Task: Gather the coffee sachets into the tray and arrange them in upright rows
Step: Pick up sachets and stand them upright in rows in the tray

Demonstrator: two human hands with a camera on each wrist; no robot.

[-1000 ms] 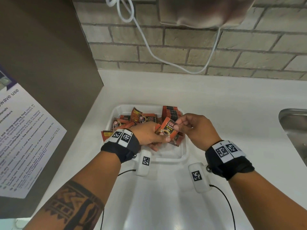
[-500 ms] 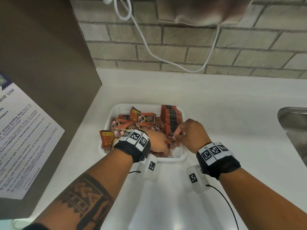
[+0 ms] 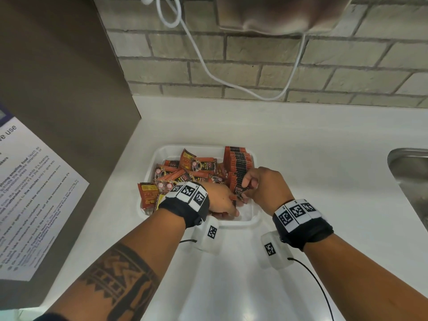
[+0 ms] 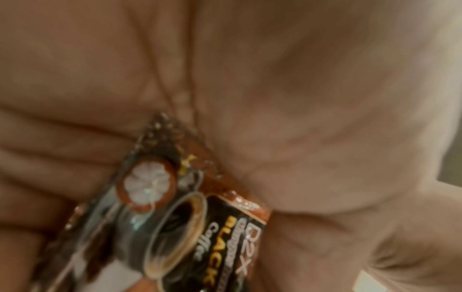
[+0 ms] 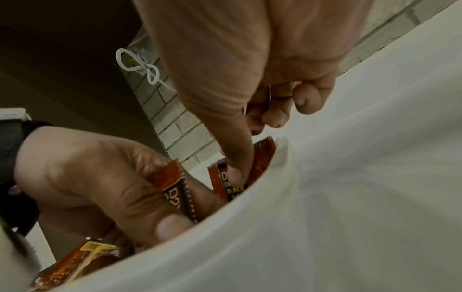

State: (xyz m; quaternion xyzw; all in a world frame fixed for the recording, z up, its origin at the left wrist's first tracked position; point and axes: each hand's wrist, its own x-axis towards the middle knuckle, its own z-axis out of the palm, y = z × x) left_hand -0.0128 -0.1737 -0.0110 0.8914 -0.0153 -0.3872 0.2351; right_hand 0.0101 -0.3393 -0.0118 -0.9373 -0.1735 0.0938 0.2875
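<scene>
A: Right hand (image 3: 261,188) status?
B: It is over the near right part of the white tray (image 3: 251,222). Thumb and forefinger pinch one coffee sachet (image 3: 238,189), held on edge at the near end of the upright row (image 3: 238,162). The other fingers are curled; in the right wrist view they hide the upper edge of the sachet.

A: Left hand (image 3: 218,201)?
B: It is low in the tray, just left of the right hand. The fingers are folded around a second sachet (image 5: 175,189), thumb pressed on its face. In the head view its fingertips are hidden under the hand. The left wrist view is blurred and filled by the palm; only the print on the sachet can be read.

A: Remaining sachets?
B: A loose pile (image 3: 185,172) lies flat and tilted in the left half of the tray. One sachet (image 3: 147,195) hangs over the left rim. The wrist straps hide the near part of the pile. The tray rests on the white surface (image 3: 312,158).
</scene>
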